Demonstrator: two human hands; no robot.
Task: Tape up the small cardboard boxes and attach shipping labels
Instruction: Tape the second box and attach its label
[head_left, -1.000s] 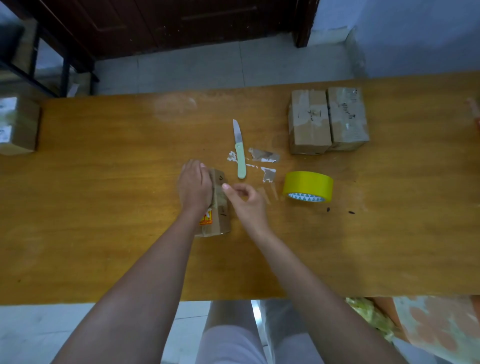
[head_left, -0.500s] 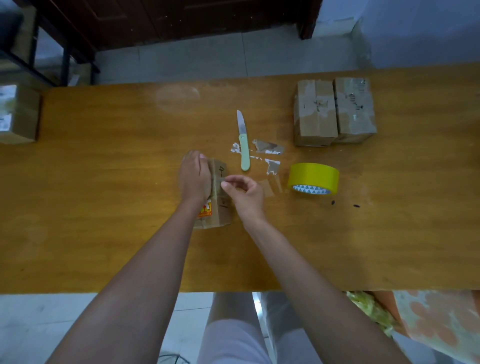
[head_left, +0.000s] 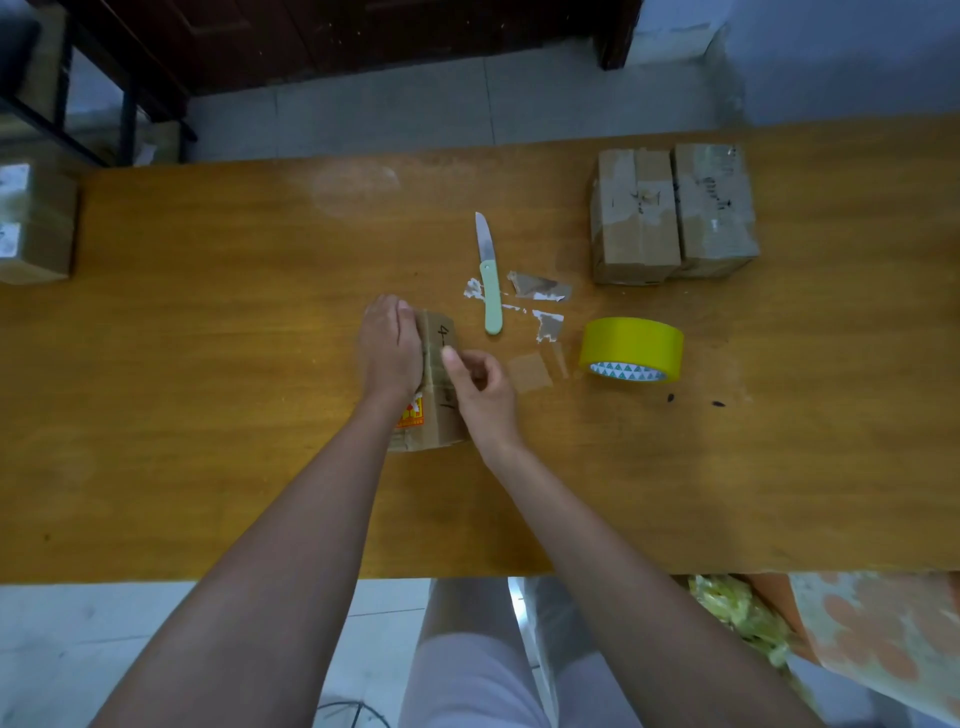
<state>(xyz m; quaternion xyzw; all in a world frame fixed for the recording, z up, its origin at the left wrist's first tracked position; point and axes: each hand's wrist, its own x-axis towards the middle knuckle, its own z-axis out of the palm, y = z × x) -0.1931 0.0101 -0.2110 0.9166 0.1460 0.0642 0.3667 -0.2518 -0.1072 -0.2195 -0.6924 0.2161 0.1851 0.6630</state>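
A small cardboard box (head_left: 439, 338) with black writing and an orange sticker lies at the middle of the wooden table (head_left: 208, 364). My left hand (head_left: 387, 348) lies over its left side, fingers curved down around it. My right hand (head_left: 483, 395) is at the box's right side. Its thumb presses on the taped top and its fingers are curled, with nothing visible in them. A yellow tape roll (head_left: 631, 345) stands to the right. A clear strip of tape (head_left: 530, 371) is stuck to the table between roll and box.
A knife with a pale green handle (head_left: 491, 291) lies just beyond the box, among torn tape scraps (head_left: 540, 286). Two taped boxes (head_left: 634, 218) (head_left: 714, 208) sit side by side at the back right. Another box (head_left: 31, 223) stands at the far left edge.
My right thumb has slid from the box's right edge onto its top. My left hand has stayed on the box. The view has shifted slightly.
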